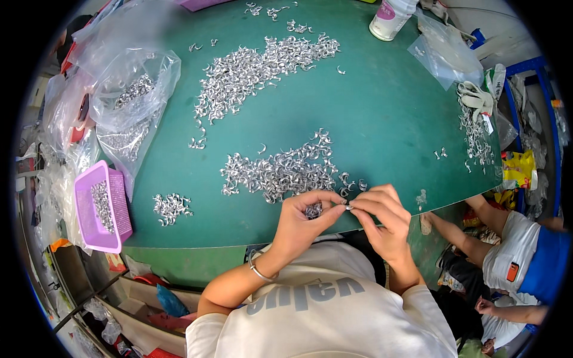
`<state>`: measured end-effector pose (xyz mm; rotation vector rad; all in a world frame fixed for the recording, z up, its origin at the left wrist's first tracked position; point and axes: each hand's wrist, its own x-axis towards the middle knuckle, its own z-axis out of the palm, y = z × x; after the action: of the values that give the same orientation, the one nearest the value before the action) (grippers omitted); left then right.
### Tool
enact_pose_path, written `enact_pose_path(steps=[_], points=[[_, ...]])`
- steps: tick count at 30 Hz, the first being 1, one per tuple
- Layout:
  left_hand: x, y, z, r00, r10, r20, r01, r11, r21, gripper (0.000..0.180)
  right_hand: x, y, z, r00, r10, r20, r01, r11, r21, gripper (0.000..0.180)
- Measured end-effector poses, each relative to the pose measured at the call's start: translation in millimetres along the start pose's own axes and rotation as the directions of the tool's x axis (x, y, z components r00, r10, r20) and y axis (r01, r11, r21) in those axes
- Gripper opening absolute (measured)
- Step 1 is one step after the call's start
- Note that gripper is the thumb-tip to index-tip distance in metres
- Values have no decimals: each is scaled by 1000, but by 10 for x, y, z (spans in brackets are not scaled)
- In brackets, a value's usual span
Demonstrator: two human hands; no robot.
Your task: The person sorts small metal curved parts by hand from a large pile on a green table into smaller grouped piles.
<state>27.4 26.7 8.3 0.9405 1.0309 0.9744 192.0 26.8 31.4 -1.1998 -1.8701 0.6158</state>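
Note:
My left hand [303, 222] curls around several small silvery curved metal pieces [313, 210]. At its fingertips, the thumb and index finger meet one small metal piece [348, 207]. My right hand [385, 222] pinches this same piece from the other side, its fingers bent. Both hands are over the near edge of the green table [382, 107]. Just beyond them spreads a pile of the same curved metal pieces [280, 173]. A larger pile [250, 74] lies farther back, and a small cluster [172, 209] sits to the left.
At the left stand a purple basket [124, 206] holding metal pieces and a clear plastic bag [146, 113] of them. A white bottle [391, 21] is at the far right. White gloves [476, 98] lie by more metal parts [477, 140]. Another person [507, 256] is at the right.

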Motion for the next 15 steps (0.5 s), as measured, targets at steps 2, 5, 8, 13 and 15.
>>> enact_pose_path(steps=[2,5,8,13,15], points=[[-14,31,-18,1000,-23,12,23,1000,-19,10,18,-46,13,993,115,-22,-111,984,139,22],[-23,28,-29,1000,6,23,-6,1000,-17,12,-29,-6,30,986,163,29,-165,957,238,22],[-40,37,-24,998,58,22,-58,998,-5,13,-30,-28,26,987,161,27,-162,950,266,21],[-46,62,-11,991,136,15,-136,991,4,14,-6,-81,45,990,142,-27,-130,957,261,19],[-52,66,-10,987,158,13,-158,987,26,15,-6,-81,45,990,135,-27,-123,957,264,19]])
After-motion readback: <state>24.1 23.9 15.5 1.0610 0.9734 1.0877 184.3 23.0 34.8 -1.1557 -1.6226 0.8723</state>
